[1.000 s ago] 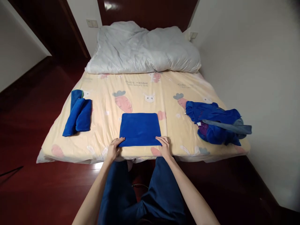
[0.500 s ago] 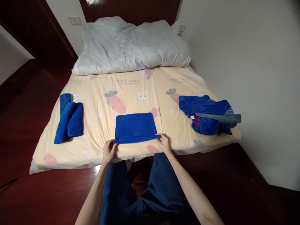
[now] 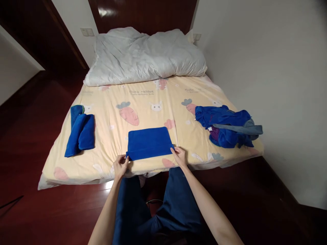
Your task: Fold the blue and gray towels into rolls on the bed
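A blue towel (image 3: 149,141) lies flat near the front edge of the bed, with a narrow strip folded over along its near side. My left hand (image 3: 121,166) pinches the near left corner of that strip between thumb and fingers. At the near right corner, my right hand (image 3: 179,156) grips the other end of the strip the same way. The fold rests on the sheet, roughly level between both hands.
Rolled blue towels (image 3: 81,132) lie at the bed's left side. A loose heap of blue, grey and purple cloths (image 3: 227,127) is on the right. A white quilt (image 3: 145,58) is bunched at the headboard (image 3: 153,15). The patterned sheet (image 3: 150,117) covers the bed.
The folded strip at the towel's near edge now lies flatter and wider. Both hands still hold its ends, the left slightly lower. The whole view has shifted a little.
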`<state>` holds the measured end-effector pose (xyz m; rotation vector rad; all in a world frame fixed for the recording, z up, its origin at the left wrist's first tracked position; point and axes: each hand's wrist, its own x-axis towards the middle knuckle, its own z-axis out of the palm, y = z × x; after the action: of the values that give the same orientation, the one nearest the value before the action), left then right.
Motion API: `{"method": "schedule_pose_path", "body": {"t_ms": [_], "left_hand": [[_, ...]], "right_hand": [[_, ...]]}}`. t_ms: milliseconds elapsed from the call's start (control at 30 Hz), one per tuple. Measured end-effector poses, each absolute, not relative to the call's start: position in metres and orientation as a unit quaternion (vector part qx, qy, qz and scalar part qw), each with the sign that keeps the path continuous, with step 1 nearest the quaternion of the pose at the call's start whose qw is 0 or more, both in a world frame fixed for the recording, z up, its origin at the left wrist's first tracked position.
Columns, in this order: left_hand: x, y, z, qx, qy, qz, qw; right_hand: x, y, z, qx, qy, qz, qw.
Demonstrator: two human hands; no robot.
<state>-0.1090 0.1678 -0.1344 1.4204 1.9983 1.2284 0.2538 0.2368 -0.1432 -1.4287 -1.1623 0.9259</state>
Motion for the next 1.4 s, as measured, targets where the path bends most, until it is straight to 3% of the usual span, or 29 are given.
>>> {"method": "schedule_pose_path", "body": {"t_ms": [300, 600, 1167, 1400], "left_hand": [[-0.112, 0.163, -0.132, 0.53, 0.698, 0.453, 0.167], [-0.106, 0.165, -0.124, 0.493, 0.688, 0.471, 0.249], [-0.101, 0.166, -0.128, 0.501, 0.699, 0.458, 0.224], [-0.101, 0.166, -0.125, 0.455, 0.71, 0.496, 0.206]], "right_hand": [[0.259, 0.234, -0.139, -0.602, -0.485, 0.365, 0.519], [0.255, 0.233, -0.138, -0.585, -0.501, 0.347, 0.535], [0.238, 0.228, -0.137, -0.652, -0.508, 0.235, 0.512], [0.249, 0.227, -0.141, -0.679, -0.483, 0.137, 0.536]]}}
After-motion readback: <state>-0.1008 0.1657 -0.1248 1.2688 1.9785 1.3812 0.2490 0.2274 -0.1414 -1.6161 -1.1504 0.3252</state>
